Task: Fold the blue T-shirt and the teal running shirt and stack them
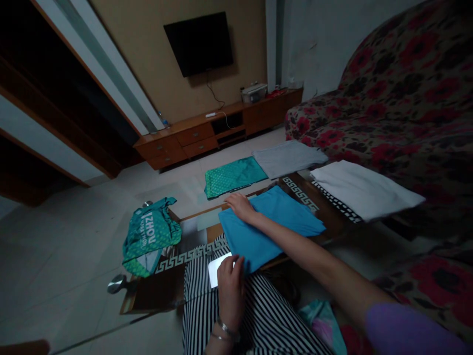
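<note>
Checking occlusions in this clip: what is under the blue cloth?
The blue cloth lies on the table, whose patterned border shows beside it; what the cloth covers cannot be seen.

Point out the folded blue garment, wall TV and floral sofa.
Folded blue garment (283, 207): head view, on its flat top face.
Wall TV (202, 45): head view, on the dark screen.
Floral sofa (402, 81): head view, on the backrest.
</note>
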A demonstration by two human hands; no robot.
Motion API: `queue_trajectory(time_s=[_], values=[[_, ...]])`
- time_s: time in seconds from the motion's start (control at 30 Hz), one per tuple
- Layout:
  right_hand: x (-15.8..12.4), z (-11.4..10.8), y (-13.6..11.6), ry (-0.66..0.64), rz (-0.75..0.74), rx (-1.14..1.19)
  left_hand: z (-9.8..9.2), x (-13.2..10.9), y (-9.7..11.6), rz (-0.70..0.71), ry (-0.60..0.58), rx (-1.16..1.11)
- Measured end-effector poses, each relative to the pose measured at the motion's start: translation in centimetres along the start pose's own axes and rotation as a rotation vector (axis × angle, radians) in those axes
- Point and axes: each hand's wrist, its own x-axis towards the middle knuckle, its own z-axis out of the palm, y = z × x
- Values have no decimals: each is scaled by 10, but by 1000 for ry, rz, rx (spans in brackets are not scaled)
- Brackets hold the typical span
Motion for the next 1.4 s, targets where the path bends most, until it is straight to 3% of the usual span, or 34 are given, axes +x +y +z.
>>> queue_trajectory(time_s=[0.1, 0.2, 0.3, 0.37, 0.57, 0.8, 0.97, 1.13, 1.27, 1.4], values=[[-42, -31, 36, 96, 115, -21, 8, 15, -4, 20, -5, 106], [-69, -56, 87, 129, 435, -156, 19, 21, -3, 6, -89, 208], [-72, -68, 130, 70, 753, -286, 27, 16, 0, -7, -163, 270], [-66, -69, 148, 26, 839, -307, 30, 10, 2, -5, -180, 297], [-46, -54, 164, 5, 766, -310, 27, 4, 3, 11, -191, 330], [-43, -50, 178, 2, 726, -347, 25, 5, 4, 17, -195, 337], [-47, -58, 179, -35, 671, -334, 27, 4, 2, 27, -189, 330], [-46, -82, 183, -113, 629, -244, 29, 2, -2, 44, -175, 330], [-67, -105, 183, -149, 659, -191, 27, 11, 0, 5, -214, 290], [-115, -109, 166, -161, 741, -208, 29, 31, 7, -8, -193, 261]])
